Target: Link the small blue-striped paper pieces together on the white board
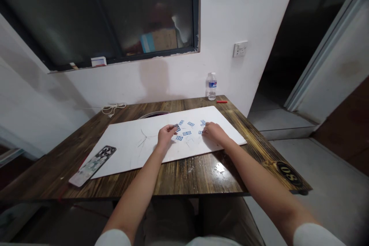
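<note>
A white board [129,150] lies on the wooden table, with several small blue-and-white printed cards [186,133] scattered across its middle. My left hand [166,135] is over the board, its fingertips pinching a small card [177,127]. My right hand [211,132] rests on the board's right part, with its fingertips at another small card [200,132]. I cannot tell whether that hand grips this card. Both hands are close together among the cards.
A phone in a patterned case [92,165] lies on the dark wooden table [196,173] at the left front. A water bottle [211,86] and a red marker [221,101] stand at the back edge. A white cable [113,108] lies at the back left.
</note>
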`<action>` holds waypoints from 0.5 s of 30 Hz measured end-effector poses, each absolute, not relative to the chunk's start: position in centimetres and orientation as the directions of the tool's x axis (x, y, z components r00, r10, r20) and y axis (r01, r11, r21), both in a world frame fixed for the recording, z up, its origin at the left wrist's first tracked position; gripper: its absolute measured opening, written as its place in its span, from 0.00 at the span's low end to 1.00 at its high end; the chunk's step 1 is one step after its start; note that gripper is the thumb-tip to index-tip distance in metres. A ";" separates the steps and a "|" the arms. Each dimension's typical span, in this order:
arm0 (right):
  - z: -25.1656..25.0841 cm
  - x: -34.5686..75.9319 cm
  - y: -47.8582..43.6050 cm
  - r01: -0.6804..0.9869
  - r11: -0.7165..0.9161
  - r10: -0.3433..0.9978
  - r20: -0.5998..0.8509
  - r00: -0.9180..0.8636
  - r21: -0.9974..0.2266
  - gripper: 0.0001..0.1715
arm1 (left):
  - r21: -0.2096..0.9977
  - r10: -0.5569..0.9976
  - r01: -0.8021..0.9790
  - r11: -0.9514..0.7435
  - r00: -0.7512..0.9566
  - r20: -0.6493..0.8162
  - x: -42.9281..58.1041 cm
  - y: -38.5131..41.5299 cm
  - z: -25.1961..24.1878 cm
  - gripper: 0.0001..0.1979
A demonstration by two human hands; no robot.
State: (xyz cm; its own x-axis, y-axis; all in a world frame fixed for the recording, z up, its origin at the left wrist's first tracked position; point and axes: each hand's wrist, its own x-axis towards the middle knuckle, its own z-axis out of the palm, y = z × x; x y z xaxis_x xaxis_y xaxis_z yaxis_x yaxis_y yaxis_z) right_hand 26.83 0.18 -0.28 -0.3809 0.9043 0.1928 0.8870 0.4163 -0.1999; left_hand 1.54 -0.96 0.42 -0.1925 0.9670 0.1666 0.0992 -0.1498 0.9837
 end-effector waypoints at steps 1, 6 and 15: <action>-0.2 26.7 0.1 0.886 0.434 0.895 0.189 -0.403 -0.164 0.10 | 0.984 0.967 0.101 -0.149 -0.193 0.166 1.5 -0.9 0.4 0.18; -0.2 26.2 -0.1 0.881 0.470 0.872 0.184 -0.453 -0.056 0.13 | 0.984 0.969 0.111 -0.143 -0.187 0.162 1.5 -0.9 0.4 0.16; -0.6 26.0 0.2 0.881 0.466 0.875 0.188 -0.446 -0.077 0.14 | 0.978 0.968 0.151 -0.145 -0.182 0.172 1.6 -0.9 0.4 0.15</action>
State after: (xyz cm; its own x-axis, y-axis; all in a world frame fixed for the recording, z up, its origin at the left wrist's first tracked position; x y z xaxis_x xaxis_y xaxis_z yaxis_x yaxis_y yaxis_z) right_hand 25.97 0.20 -0.62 -0.4462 0.8749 0.1885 0.8814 0.4660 -0.0768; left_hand 1.64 -0.87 0.36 -0.1822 0.9681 0.1721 0.1512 -0.1453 0.9778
